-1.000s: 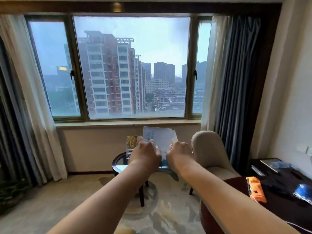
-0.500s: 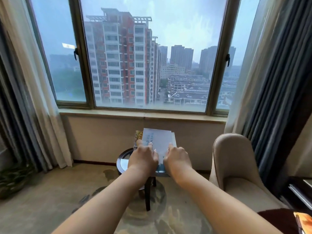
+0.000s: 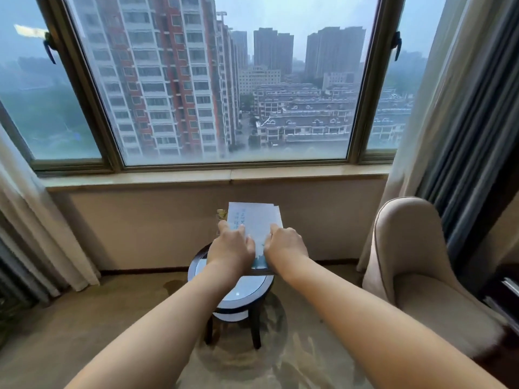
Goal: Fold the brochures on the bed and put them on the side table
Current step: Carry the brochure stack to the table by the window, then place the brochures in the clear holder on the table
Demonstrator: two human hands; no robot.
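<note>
Two-handed, with left grip (image 3: pixel 231 248) and right grip (image 3: pixel 285 247) both pinching the pale blue-and-white folded paper brochures (image 3: pixel 257 220) over the round glass-topped dark counter (image 3: pixel 241 290): placing step, next likely lowering flat, then releasing.

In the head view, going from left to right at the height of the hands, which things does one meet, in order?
Pale curtain → left hand → brochures, held by both hands → right hand → beige armchair. The side table lies under the hands, so I leave it out.
</note>
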